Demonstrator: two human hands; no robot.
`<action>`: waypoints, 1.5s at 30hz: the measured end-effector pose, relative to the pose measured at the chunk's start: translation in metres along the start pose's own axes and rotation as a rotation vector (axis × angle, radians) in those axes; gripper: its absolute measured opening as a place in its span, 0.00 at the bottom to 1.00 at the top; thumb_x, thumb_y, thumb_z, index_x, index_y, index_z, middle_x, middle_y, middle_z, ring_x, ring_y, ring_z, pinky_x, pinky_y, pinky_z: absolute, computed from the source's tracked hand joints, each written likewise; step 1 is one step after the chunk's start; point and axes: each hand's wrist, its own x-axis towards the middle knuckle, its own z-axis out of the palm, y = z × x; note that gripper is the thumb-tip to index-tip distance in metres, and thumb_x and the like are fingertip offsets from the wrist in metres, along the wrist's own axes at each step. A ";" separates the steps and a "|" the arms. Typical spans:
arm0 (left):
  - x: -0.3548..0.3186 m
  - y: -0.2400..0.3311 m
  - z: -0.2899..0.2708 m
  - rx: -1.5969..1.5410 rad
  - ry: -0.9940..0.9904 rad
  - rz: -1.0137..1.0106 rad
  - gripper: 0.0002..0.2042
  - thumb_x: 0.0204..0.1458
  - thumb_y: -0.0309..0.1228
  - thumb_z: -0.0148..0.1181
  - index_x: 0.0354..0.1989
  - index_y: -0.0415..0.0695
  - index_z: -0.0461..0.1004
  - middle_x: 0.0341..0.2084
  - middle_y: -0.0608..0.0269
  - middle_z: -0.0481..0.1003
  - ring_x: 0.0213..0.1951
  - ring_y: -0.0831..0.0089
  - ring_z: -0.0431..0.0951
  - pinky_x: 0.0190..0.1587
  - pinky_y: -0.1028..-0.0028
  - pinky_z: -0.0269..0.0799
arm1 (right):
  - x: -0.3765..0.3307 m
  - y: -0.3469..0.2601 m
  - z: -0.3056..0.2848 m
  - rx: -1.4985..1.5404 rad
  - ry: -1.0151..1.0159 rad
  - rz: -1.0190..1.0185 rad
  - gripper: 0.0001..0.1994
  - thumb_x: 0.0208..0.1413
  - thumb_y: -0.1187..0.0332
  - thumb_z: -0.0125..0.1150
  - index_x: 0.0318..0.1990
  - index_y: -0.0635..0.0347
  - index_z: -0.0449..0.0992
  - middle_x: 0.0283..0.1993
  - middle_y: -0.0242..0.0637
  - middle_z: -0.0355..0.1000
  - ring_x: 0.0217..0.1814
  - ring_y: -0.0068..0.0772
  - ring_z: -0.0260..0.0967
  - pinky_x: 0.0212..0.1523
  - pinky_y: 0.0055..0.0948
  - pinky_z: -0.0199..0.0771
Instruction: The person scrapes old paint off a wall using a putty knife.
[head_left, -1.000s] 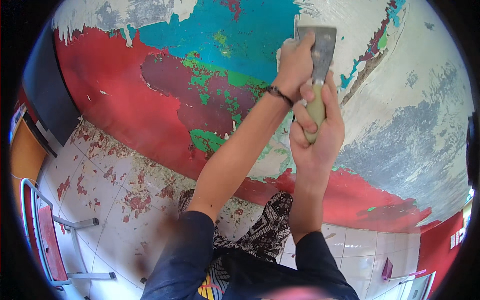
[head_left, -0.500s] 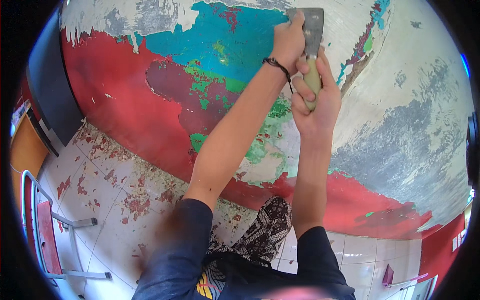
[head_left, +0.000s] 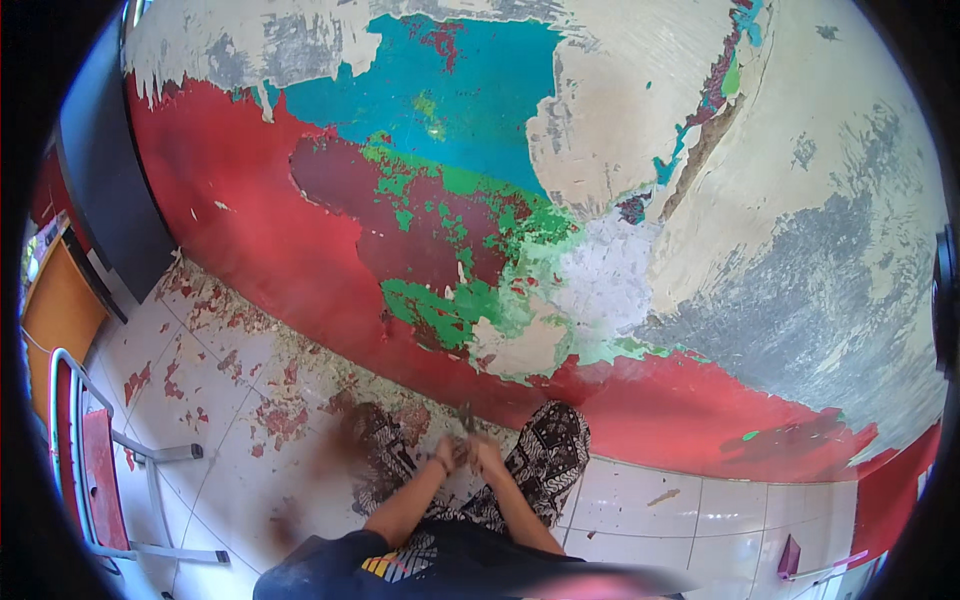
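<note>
Floor: white glazed square tiles with dark grout lines (head_left: 690,520), running along the foot of the wall.
Debris, left part: red and brown flakes of stripped paint (head_left: 250,370), scattered thickly, densest close to the wall.
Debris, right part: one small tan paint chip (head_left: 662,497) lying alone on a tile.
Furniture: red chair with a grey metal tube frame (head_left: 95,470), its legs standing on the tiles at the left.
Small item: dark red block (head_left: 789,557) standing on the tiles at lower right.

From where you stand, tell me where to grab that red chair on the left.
Take the bare metal tube curving along the chair's outer edge, reaching down from above. It is thin, round and clear of the red panels, so fingers can close round it.
</note>
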 end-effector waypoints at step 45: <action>-0.236 0.043 -0.185 1.278 0.629 0.311 0.20 0.56 0.41 0.51 0.54 0.45 0.67 0.48 0.48 0.73 0.45 0.61 0.77 0.50 0.66 0.69 | 0.083 -0.013 -0.027 -0.737 -0.158 -0.236 0.23 0.55 0.63 0.57 0.55 0.68 0.69 0.43 0.49 0.73 0.43 0.39 0.73 0.43 0.34 0.71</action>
